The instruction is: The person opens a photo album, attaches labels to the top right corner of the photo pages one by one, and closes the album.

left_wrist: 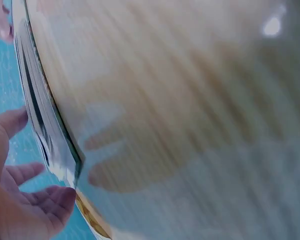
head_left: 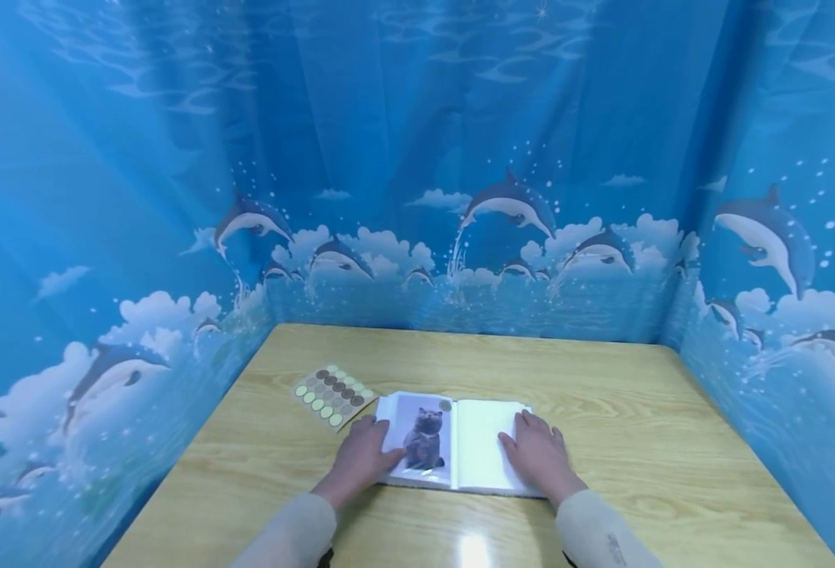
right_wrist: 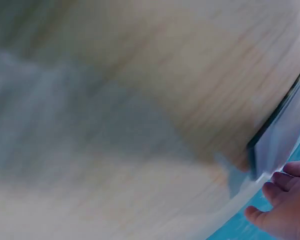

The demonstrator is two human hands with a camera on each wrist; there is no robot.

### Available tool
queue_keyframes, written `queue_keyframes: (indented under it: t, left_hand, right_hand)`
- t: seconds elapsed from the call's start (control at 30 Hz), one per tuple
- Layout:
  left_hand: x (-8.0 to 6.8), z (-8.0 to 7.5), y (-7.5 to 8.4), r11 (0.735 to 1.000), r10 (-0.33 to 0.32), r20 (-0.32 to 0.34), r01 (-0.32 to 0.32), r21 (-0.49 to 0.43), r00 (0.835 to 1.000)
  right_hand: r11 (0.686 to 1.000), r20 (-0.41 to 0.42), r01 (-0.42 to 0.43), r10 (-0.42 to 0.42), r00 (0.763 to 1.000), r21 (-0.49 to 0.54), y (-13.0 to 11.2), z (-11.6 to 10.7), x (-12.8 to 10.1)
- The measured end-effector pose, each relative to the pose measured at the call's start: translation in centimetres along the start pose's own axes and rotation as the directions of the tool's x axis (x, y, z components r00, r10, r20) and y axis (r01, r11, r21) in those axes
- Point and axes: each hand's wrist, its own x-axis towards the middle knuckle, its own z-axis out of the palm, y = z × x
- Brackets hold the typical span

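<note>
An open photo album (head_left: pixel 484 442) lies on the wooden table. Its left page carries a photo of a grey cat (head_left: pixel 424 438), with a small round dark sticker (head_left: pixel 445 405) at the top right corner. The facing page is white. My left hand (head_left: pixel 363 451) holds the album's left side, thumb over the page; in the left wrist view its fingers (left_wrist: pixel 60 200) are bent beside the corner. On the other side my right hand (head_left: pixel 540 456) holds the right edge, thumb on the white page. The right wrist view shows its curled fingers (right_wrist: pixel 275 192) by the album's corner (right_wrist: pixel 262 155).
A sheet of round stickers (head_left: pixel 334 396), pale green and dark ones in rows, lies just left of the album, near its upper left corner. The table (head_left: pixel 602 379) is bordered by blue curtains (head_left: pixel 403 158) printed with dolphins at the back and sides.
</note>
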Motion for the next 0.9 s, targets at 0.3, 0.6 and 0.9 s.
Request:
queue_keyframes:
  t: [0.3,0.6,0.9]
  left_hand:
    - [0.0,-0.1,-0.6,0.964,-0.143,-0.032,0.132,-0.231,0.989]
    - [0.7,-0.8,0.1,0.834,-0.345,0.094,0.351,-0.426,0.934]
    - [2.2,-0.8,0.1,0.616,-0.5,0.153,0.474,-0.629,0.852]
  right_hand:
    - [0.998,0.007,-0.059,0.059,0.998,0.011,1.7,-0.1,-1.2]
    - [0.998,-0.023,-0.06,0.061,0.998,0.026,1.7,-0.1,-1.9]
    - [0.998,-0.035,-0.058,0.058,0.998,-0.001,1.4,0.3,-2.1]
